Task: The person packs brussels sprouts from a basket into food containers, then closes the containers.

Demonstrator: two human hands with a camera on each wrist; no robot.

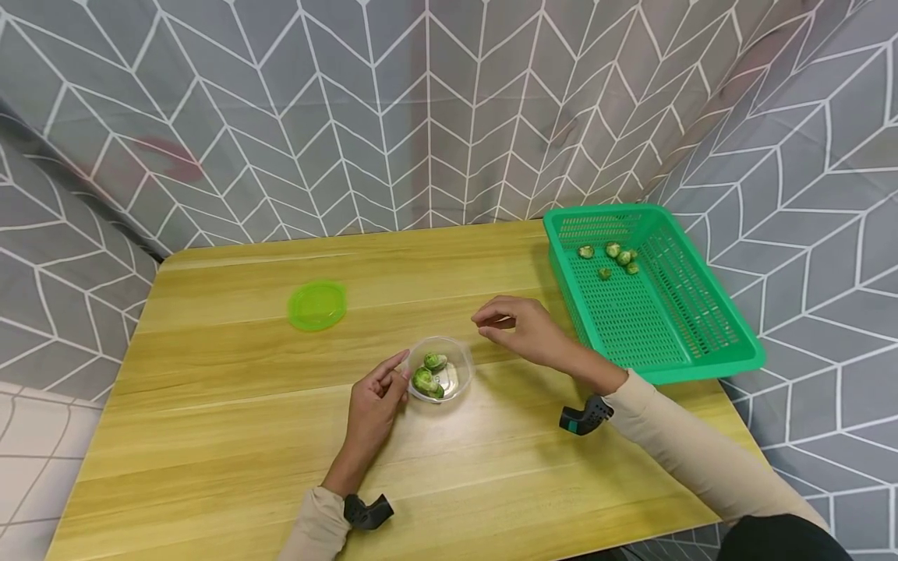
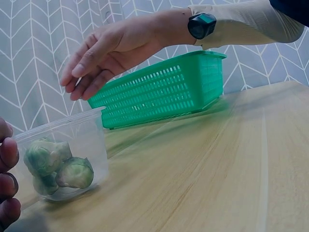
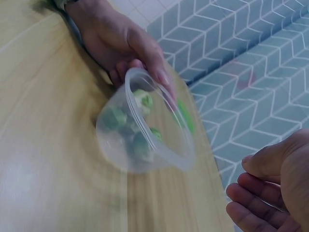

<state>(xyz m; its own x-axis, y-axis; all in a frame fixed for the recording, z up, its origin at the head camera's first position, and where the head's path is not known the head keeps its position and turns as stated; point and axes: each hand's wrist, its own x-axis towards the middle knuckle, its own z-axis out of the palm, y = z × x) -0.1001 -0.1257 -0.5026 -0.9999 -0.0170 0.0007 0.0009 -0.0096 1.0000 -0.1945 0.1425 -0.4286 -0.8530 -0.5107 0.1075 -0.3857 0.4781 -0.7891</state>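
A clear plastic container (image 1: 459,366) stands on the table with several Brussels sprouts (image 1: 425,380) inside. My left hand (image 1: 375,409) holds the container's left side at the rim, thumb and fingers bent against it; just the fingertips show at the edge of the left wrist view. To the right of the container, my right hand (image 1: 522,331) hovers above the table, apart from the rim. Its fingers are loosely bent with nothing between them, as the right hand (image 2: 113,53) also shows in the left wrist view.
A green plastic basket (image 1: 722,366) sits at the table's right side, with several more Brussels sprouts (image 1: 624,258) toward its far end. A yellow-green lid (image 1: 317,305) lies flat at the back left of the wooden table (image 1: 210,405). Patterned curtains (image 1: 393,117) hang behind and beside it.
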